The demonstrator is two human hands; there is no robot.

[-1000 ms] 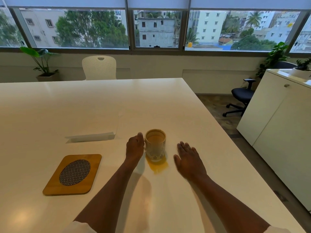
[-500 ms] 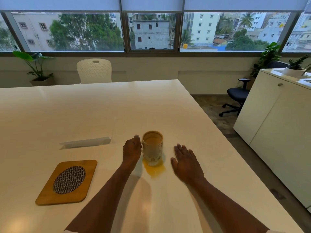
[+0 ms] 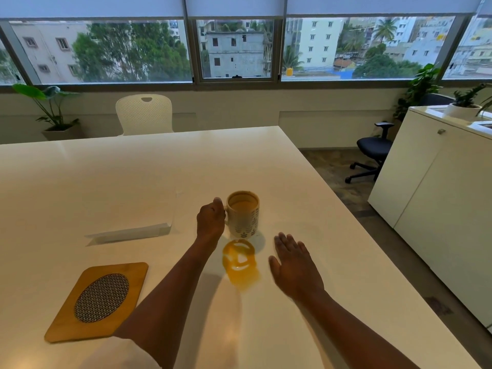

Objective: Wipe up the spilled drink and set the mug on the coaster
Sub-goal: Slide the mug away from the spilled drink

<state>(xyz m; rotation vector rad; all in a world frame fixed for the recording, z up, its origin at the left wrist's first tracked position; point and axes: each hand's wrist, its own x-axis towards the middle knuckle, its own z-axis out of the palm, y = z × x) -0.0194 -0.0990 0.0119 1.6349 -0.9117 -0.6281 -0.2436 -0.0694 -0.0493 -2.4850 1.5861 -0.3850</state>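
A cream patterned mug (image 3: 243, 215) holding a pale drink is raised a little off the white table (image 3: 133, 169), its shadow on the tabletop below. My left hand (image 3: 210, 219) is shut on the mug's handle at its left side. A yellow puddle (image 3: 241, 262) with a ring mark lies just in front of the mug. My right hand (image 3: 294, 265) rests flat with fingers apart, right of the puddle. A wooden coaster (image 3: 98, 299) with a woven oval centre lies at the near left. A folded white paper napkin (image 3: 138, 222) lies behind the coaster, left of the mug.
The table's right edge runs diagonally beside my right arm, with floor beyond it. A white cabinet (image 3: 439, 195) stands at the right, a black office chair (image 3: 372, 153) behind it. A white chair (image 3: 145, 114) sits at the table's far side.
My left hand has lifted the mug off the puddle and away from me, uncovering the full yellow spill and its ring. My right hand has stayed flat.
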